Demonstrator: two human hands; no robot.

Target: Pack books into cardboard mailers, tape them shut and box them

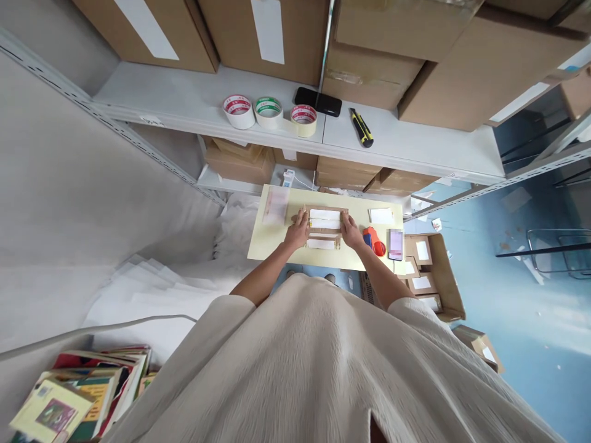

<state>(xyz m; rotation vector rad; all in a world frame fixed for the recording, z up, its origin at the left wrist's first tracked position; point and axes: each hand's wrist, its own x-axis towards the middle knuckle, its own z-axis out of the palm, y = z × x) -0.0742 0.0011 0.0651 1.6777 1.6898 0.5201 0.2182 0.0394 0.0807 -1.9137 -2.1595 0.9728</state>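
Note:
A small cardboard box [324, 230] with white labels lies on the pale yellow table [263, 249] in front of me. My left hand [298, 229] grips its left end, and my right hand [351, 230] grips the right end. Just to the right of my right hand is a red and blue tape dispenser [375, 242]. A phone with a lit screen [396, 244] lies beside that. Behind them rests a small stack of white slips [381, 216]. Near the table's left end is a pinkish translucent sheet [276, 205].
On the shelf [184, 92] beyond stand several tape rolls [239, 112], a black phone [318, 102] and a yellow utility knife [361, 128]. An open carton [446, 277] of small boxes sits right of the table. Books [55, 406] are piled lower left.

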